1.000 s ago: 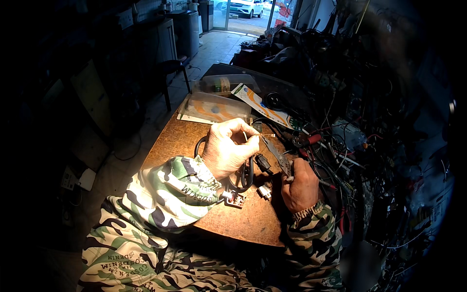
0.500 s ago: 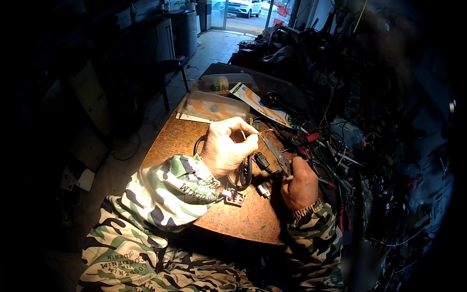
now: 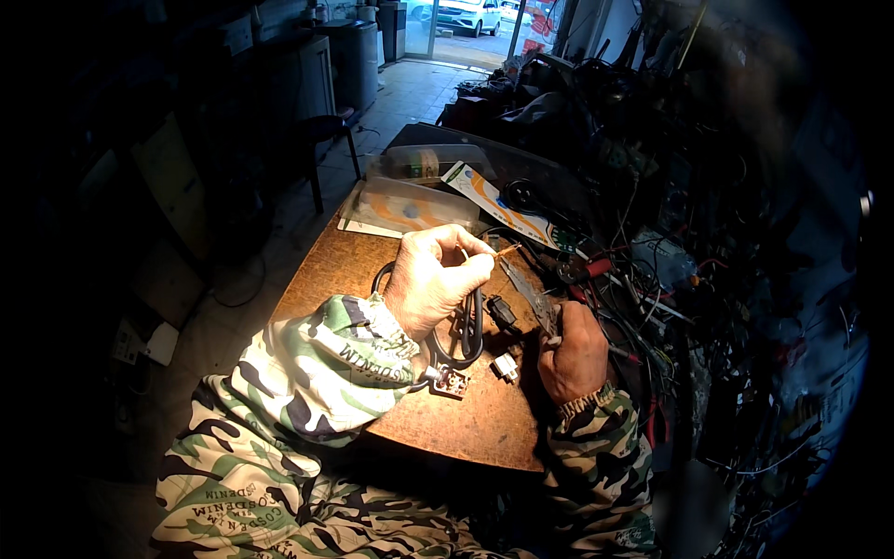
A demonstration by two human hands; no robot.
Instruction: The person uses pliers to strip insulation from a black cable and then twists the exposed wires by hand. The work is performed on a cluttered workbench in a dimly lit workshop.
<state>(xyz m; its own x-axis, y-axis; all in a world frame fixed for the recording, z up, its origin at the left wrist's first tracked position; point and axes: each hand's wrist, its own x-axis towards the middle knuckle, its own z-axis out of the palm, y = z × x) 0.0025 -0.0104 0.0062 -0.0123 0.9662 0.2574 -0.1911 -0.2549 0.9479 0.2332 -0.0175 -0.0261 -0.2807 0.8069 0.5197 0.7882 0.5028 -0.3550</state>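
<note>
My left hand [image 3: 430,281] is over the wooden tabletop, thumb and index finger pinching a thin wire [image 3: 507,252] whose orange-brown end sticks out to the right. A black cable [image 3: 477,326] loops below and behind this hand. In my right hand [image 3: 573,352] is a grey metal tool with a long pointed blade [image 3: 527,291]; its tip points up and left, close under the wire. Whether it is a knife or scissors I cannot tell. Beneath my left wrist lies a small open piece with parts inside [image 3: 451,383]. Between the hands lie a black plug [image 3: 503,313] and a whitish connector [image 3: 506,367].
Clear plastic boxes [image 3: 414,205] and a white-and-orange printed card [image 3: 498,203] lie at the table's far side. A tangle of wires with a red-handled item [image 3: 596,267] crowds the right. A dark stool [image 3: 321,130] stands beyond the table's left edge.
More of the wire's orange-brown end shows beyond my left fingertips, and the blade tip sits slightly lower and apart from them. Both hands stay in nearly the same places.
</note>
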